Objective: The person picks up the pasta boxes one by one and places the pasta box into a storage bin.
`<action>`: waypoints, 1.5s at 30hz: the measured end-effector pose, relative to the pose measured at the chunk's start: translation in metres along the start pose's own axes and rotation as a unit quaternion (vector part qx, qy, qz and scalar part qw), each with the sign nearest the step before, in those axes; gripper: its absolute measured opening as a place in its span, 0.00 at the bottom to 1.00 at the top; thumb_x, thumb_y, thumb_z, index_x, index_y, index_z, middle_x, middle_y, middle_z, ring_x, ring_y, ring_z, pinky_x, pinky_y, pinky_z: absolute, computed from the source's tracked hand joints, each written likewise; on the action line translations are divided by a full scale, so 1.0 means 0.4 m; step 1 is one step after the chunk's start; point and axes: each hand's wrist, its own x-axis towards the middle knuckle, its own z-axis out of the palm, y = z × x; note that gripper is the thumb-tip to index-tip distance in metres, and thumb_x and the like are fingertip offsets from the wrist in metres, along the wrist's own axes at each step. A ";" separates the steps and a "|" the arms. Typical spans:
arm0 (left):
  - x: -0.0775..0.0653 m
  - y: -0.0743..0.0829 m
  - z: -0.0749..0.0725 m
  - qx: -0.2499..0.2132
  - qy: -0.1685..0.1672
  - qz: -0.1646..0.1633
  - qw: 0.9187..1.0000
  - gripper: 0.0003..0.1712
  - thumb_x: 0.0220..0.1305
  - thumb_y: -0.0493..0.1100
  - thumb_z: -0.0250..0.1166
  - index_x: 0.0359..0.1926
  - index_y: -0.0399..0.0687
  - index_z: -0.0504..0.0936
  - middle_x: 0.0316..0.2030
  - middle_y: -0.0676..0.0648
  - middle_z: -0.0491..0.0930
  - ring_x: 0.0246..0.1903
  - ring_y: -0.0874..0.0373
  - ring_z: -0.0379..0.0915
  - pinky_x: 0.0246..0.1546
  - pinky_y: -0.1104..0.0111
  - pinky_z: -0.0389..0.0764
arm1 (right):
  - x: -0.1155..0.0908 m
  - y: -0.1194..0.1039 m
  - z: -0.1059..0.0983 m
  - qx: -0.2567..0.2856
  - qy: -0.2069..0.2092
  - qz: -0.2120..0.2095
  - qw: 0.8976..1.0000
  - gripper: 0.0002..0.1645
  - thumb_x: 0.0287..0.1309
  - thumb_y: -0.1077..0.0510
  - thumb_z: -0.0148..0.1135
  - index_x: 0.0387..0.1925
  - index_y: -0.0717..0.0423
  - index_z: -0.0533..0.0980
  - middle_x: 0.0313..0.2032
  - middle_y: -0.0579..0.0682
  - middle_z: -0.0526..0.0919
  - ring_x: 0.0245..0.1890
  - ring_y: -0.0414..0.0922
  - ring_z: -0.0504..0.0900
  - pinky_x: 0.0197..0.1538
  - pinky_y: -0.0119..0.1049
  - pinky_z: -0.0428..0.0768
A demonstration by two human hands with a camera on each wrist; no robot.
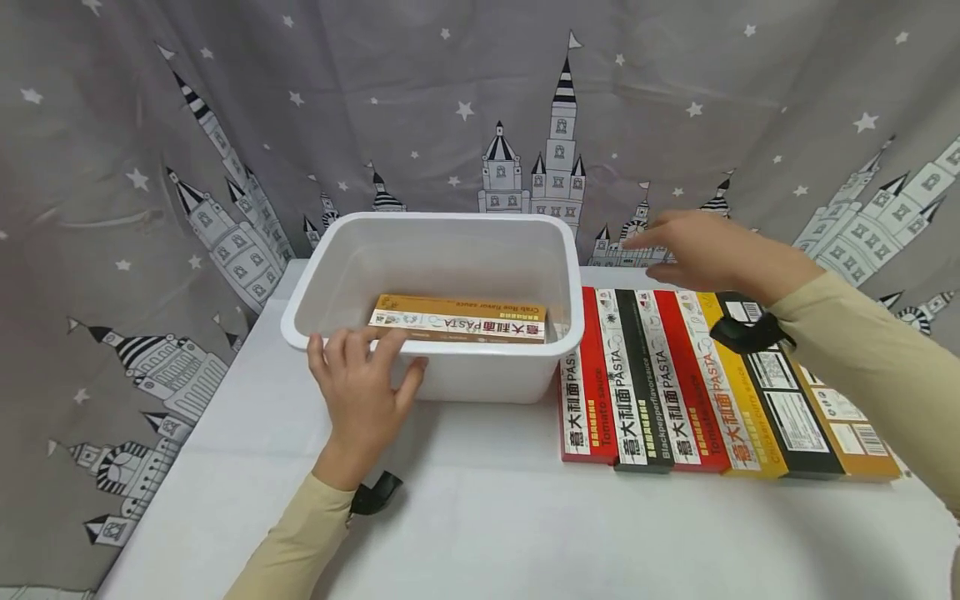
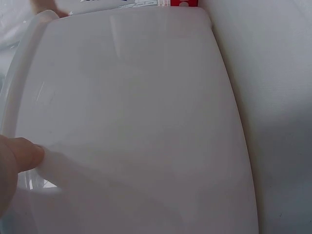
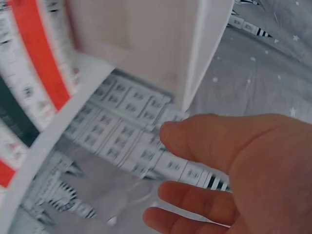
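A white plastic tub (image 1: 480, 375) stands on the table, with a crab roe flavor pasta box (image 1: 457, 318) lying inside it. My left hand (image 1: 360, 392) holds the tub's near rim at its left part, fingers over the edge and thumb against the outer wall. In the left wrist view that thumb (image 2: 30, 155) touches the smooth wall. Over the far ends of a row of pasta boxes, my right hand (image 1: 712, 246) hovers with nothing in it. Its fingers (image 3: 195, 200) and thumb are spread apart in the right wrist view.
Right of the tub lie several pasta boxes side by side: red tomato sauce (image 1: 600, 400), black pepper (image 1: 645, 417), yellow chicken curry (image 1: 753, 425), a black one (image 1: 795, 417) and an orange one (image 1: 862, 437). A grey castle-print curtain (image 1: 450, 108) hangs behind the white table (image 1: 510, 517).
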 end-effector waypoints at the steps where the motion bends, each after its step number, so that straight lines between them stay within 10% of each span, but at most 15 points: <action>1: 0.000 -0.001 0.001 0.001 0.004 0.003 1.000 0.18 0.58 0.47 0.68 0.48 0.48 0.80 0.42 0.37 0.75 0.50 0.37 0.64 0.64 0.33 0.52 | -0.024 0.012 0.012 0.000 0.002 0.008 1.000 0.28 0.60 0.60 0.67 0.63 0.55 0.78 0.56 0.65 0.81 0.54 0.63 0.80 0.55 0.60 0.80; 21: -0.001 0.001 0.008 -0.004 0.029 0.021 0.999 0.19 0.56 0.48 0.68 0.47 0.46 0.81 0.41 0.36 0.75 0.49 0.36 0.64 0.61 0.31 0.52 | -0.423 0.217 0.228 0.055 0.028 0.228 0.972 0.37 0.60 0.55 0.68 0.66 0.70 0.69 0.58 0.83 0.70 0.47 0.75 0.74 0.42 0.66 0.83; 45: 0.002 0.000 0.010 -0.009 0.024 0.018 1.000 0.18 0.57 0.47 0.67 0.48 0.46 0.80 0.41 0.36 0.75 0.49 0.36 0.63 0.61 0.32 0.52 | -0.560 0.247 0.496 0.153 0.030 0.331 0.931 0.44 0.74 0.43 0.48 0.75 0.70 0.50 0.61 0.93 0.50 0.57 0.88 0.57 0.51 0.83 0.65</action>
